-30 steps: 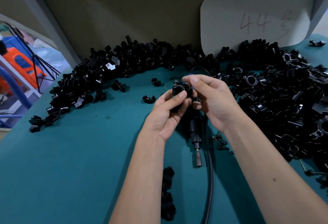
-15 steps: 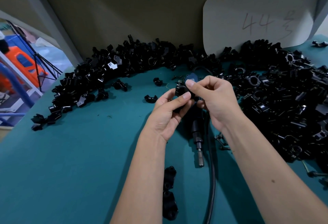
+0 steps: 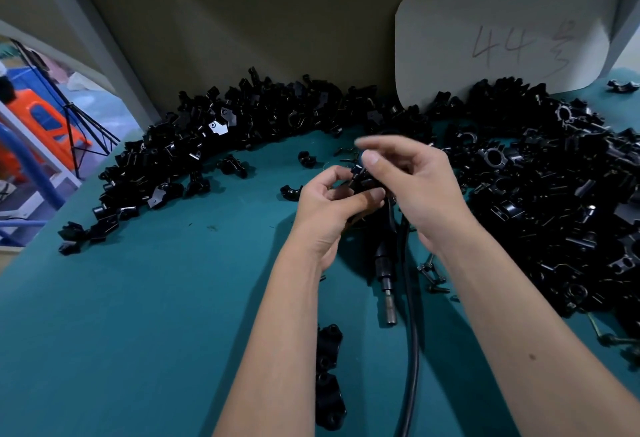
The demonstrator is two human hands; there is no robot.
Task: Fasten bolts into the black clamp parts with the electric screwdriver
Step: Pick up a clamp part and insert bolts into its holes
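Both hands meet at the centre of the frame: the left hand curls its fingers round a black clamp part, and the right hand, its upper fingers blurred, pinches at the top of that part, seemingly seating a bolt, though the bolt itself is too small to make out. A wide band of loose clamp parts arcs across the teal table from middle left to right. The electric screwdriver lies untouched just below the hands, its cable running to the bottom edge. Two finished clamps lie at bottom centre. The risk, as I judge it: a bolt started crooked by hand could cross-thread under the driver, or slip out and vanish among the black parts.
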